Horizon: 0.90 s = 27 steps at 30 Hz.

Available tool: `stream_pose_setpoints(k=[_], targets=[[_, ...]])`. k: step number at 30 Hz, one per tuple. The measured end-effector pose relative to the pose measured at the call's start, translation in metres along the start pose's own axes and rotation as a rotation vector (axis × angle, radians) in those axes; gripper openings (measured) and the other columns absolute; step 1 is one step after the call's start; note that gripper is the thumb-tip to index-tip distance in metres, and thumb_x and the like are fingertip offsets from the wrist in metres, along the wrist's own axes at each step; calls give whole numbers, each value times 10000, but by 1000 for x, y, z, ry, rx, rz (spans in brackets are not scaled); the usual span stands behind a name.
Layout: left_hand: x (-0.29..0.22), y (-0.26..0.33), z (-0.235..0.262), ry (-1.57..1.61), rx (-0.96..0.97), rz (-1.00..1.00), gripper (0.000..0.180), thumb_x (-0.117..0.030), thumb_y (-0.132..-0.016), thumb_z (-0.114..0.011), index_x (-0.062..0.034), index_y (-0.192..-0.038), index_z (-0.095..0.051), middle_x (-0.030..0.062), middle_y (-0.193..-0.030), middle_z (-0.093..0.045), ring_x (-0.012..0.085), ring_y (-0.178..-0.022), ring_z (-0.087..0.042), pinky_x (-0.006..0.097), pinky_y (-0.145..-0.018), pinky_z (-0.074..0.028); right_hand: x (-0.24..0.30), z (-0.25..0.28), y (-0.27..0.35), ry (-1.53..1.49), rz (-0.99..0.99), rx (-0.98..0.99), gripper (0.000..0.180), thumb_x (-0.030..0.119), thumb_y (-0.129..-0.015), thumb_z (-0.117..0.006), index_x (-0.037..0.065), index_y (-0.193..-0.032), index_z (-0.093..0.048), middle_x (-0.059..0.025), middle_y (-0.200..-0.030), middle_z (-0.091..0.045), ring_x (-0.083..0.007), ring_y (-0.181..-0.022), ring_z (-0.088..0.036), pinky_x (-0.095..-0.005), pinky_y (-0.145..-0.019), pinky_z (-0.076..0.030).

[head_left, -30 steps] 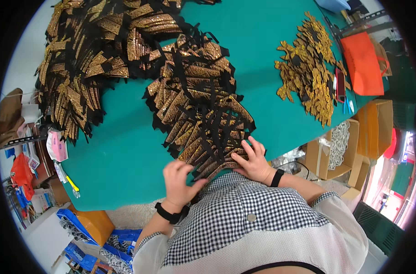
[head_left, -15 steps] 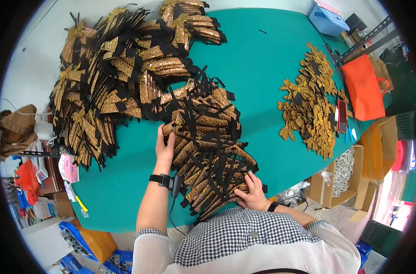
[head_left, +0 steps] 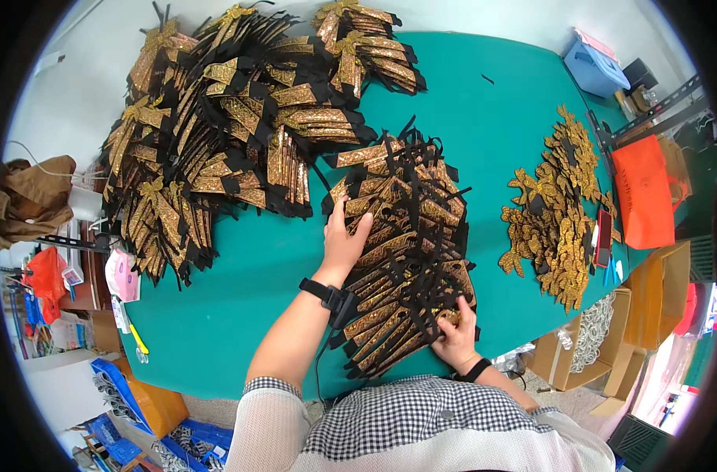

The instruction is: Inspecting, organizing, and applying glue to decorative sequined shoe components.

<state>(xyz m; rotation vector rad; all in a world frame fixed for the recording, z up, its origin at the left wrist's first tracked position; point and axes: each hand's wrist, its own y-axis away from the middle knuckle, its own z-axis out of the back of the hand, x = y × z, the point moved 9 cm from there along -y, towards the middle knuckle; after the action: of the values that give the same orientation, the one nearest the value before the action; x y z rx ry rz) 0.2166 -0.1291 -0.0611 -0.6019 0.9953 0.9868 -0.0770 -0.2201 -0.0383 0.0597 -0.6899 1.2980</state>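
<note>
In front of me on the table lies a long heap of glittery gold strips with black ribbon ends (head_left: 390,248), layered side by side with black ribbons tangled over them. My left hand (head_left: 346,242) is against the heap's left edge, thumb and fingers spread along the strips. At its lower right edge, my right hand (head_left: 457,340) touches the strips with fingers apart and a little bent. Neither hand lifts anything. A black band with a small box-shaped device and a cable (head_left: 339,300) is on my left wrist; the right wrist wears a black band (head_left: 478,370).
A bigger pile of similar gold and black bundles (head_left: 240,118) covers the table's far left. To the right are gold glitter bow-shaped pieces (head_left: 559,212), a phone (head_left: 604,238) and an orange bag (head_left: 643,193). A cardboard box (head_left: 559,358) stands beyond the green table's (head_left: 248,315) right edge.
The heap of strips has slid right, both hands moving along with it, and a gap now shows between it and the bigger pile. The whole view has shifted slightly.
</note>
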Motion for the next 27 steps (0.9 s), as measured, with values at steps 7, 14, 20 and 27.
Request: stream_pose_setpoints(k=[7, 14, 20, 27], targets=[[-16, -38, -27, 48, 25, 53, 698, -447, -825, -542, -14, -1319, -307, 272, -1245, -414, 406, -1161, -386, 431, -972, -301, -46, 16, -51, 96, -106, -89, 690, -11, -512, -641, 237, -1130, -463, -214, -1337, -301, -387, -1075, -427, -440, -862, -381], [-17, -68, -18, -166, 237, 80, 800, -510, -824, -497, 26, -1352, -228, 292, -1204, -470, 372, -1127, -466, 363, -938, -363, -76, 21, -100, 90, -141, -111, 593, 36, -552, -690, 198, -1104, -545, -229, -1331, -319, -404, -1113, -410, -443, -881, -369], [-74, 13, 2, -379, 283, -177, 789, -447, -723, -636, 3, -1304, -347, 298, -1209, -439, 402, -1140, -426, 434, -941, -354, -67, 24, -90, 83, -190, -94, 673, 69, -532, -735, 183, -1156, -510, -229, -1360, -262, -404, -1146, -377, -442, -911, -351], [-78, 156, -43, -590, 361, -220, 933, -408, -624, -744, -111, -1364, -261, 304, -1391, -139, 513, -1257, -161, 628, -950, -209, -32, 16, -64, 101, -128, -7, 908, 210, -540, -786, 212, -1309, -305, -258, -1390, -153, -475, -1210, -269, -542, -913, -298]])
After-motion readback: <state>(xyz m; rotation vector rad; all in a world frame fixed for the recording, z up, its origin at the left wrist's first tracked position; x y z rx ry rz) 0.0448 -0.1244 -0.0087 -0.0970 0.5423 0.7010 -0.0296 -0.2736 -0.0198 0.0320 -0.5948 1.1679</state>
